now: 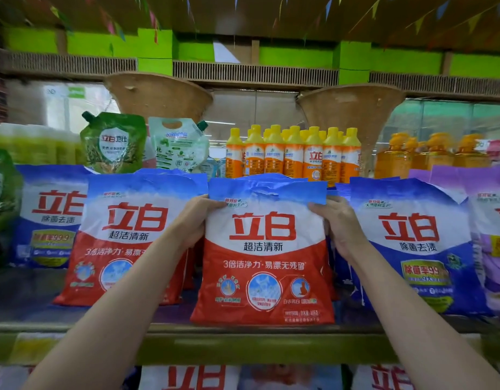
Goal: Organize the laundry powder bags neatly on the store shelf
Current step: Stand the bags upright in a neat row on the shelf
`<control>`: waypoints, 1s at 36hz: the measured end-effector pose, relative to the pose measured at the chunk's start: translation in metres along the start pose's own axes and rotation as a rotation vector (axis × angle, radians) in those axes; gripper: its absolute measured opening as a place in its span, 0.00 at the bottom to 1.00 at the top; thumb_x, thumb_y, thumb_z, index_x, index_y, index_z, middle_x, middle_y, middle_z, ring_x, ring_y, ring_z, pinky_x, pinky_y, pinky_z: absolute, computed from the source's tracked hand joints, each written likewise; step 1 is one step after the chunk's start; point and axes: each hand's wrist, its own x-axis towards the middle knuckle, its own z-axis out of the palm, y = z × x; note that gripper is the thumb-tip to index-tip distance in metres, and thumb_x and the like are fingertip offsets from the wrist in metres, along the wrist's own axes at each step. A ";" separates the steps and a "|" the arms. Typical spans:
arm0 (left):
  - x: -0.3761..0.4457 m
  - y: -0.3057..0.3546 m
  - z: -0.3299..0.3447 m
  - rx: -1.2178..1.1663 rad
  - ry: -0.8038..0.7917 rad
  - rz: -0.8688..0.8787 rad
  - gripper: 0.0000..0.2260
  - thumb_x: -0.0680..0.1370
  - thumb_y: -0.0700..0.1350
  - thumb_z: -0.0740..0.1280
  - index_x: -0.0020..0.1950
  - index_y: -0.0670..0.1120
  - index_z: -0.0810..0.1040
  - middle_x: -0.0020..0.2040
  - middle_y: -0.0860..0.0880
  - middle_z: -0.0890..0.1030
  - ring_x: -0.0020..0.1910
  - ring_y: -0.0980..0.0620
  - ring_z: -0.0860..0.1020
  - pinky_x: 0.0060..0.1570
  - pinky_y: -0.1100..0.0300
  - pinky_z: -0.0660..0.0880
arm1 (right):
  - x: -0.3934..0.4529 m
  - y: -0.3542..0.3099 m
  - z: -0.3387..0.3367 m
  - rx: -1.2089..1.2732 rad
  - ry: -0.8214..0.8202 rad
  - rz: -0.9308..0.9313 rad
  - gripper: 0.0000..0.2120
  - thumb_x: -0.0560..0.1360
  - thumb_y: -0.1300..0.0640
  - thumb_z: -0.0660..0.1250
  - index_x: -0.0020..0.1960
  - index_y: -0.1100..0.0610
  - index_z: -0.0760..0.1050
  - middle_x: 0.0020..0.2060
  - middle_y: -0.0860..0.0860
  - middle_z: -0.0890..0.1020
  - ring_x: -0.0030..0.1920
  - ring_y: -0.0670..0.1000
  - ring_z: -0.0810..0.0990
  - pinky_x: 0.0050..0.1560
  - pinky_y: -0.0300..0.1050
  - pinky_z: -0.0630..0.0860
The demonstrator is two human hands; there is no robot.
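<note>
- Two bare forearms reach up from the bottom corners toward the middle of the shelf (pixel 243 344), whose yellow-green front edge runs across the view.
- The left hand (pixel 196 218) grips the upper left edge of the middle red bag (pixel 264 266), thumb on the front near the blue top band.
- The right hand (pixel 337 220) grips the same bag's upper right edge, thumb on the front and fingers curled behind.
- This bag stands upright at the shelf's front edge, nearer than its neighbours.
- Just left stands a second red bag (pixel 127 237), leaning slightly; further left, a blue bag (pixel 50 218).
- On the right stands another blue bag (pixel 412 243), with a purple bag (pixel 493 237) at the edge.
- Behind the bags stand yellow-capped orange bottles (pixel 293 156), a green pouch (pixel 113 143) and a pale pouch (pixel 178 144).
</note>
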 end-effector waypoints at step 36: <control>-0.029 0.022 -0.013 -0.067 -0.169 -0.071 0.29 0.81 0.52 0.51 0.35 0.40 0.85 0.41 0.41 0.85 0.45 0.46 0.82 0.56 0.53 0.73 | -0.021 -0.038 0.002 0.377 -0.237 0.041 0.13 0.76 0.67 0.54 0.44 0.58 0.76 0.36 0.47 0.85 0.41 0.49 0.82 0.45 0.46 0.78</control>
